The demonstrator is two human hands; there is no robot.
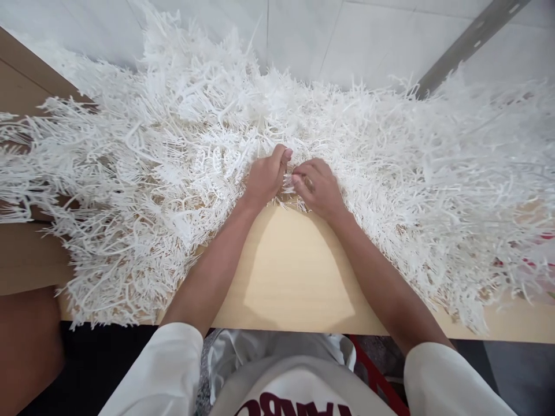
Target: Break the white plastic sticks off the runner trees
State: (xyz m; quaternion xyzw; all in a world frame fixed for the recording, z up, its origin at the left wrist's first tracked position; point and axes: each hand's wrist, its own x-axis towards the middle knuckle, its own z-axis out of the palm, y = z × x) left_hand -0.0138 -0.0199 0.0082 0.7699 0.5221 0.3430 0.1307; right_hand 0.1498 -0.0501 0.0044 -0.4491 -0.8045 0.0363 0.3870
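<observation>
A deep heap of white plastic sprigs [186, 173], thin and branching with needle-like tips, spreads over the wooden table and surrounds both hands. My left hand [265, 178] is closed in a fist at the heap's near edge, thumb on top. Beside it, my right hand [319, 186] is closed in a pinch, thumb against the index finger. A few white strands [287, 182] of a sprig show in the narrow gap between the hands. Most of what the fingers grip is hidden. The hands are close together but apart.
Bare pale wood of the table [299, 271] shows between my forearms. A brown wooden panel [39, 75] stands at the left, and a grey slotted metal post [468, 43] rises behind the heap. Part of another person [30, 346] appears at the lower left.
</observation>
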